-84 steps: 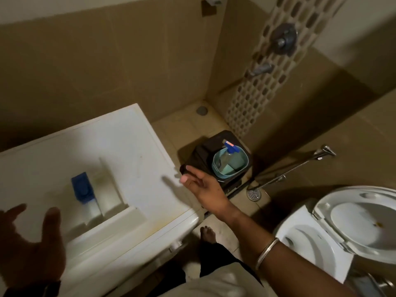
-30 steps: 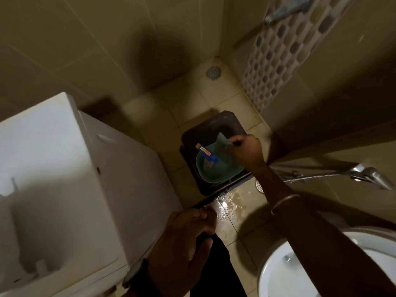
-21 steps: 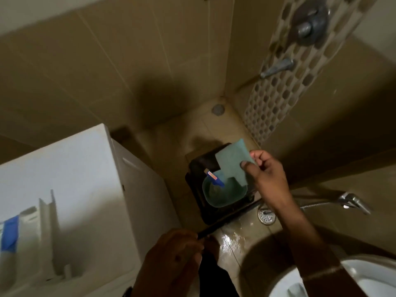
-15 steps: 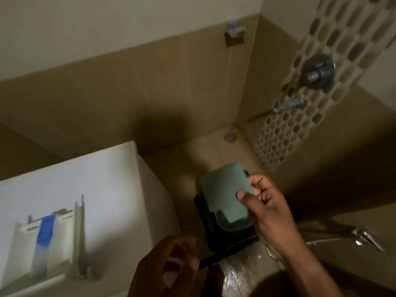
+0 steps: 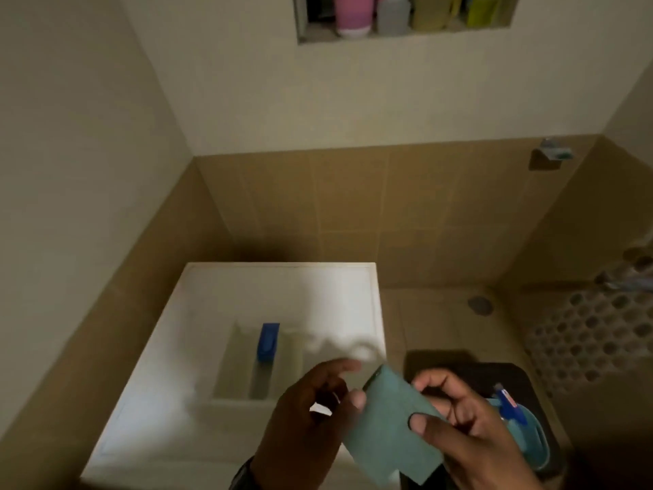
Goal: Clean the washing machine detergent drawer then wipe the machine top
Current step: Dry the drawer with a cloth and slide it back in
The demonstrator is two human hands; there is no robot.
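Fingers (image 5: 422, 424) of both hands pinch the green cloth (image 5: 388, 429); detergent drawer (image 5: 254, 362) and machine top (image 5: 282, 298) apparently await cleaning.

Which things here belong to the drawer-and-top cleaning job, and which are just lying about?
Belong to the job:
green cloth, held by right hand and left hand
detergent drawer lying on the machine top
teal bowl with a brush

Lying about:
bottles in the wall niche
floor drain
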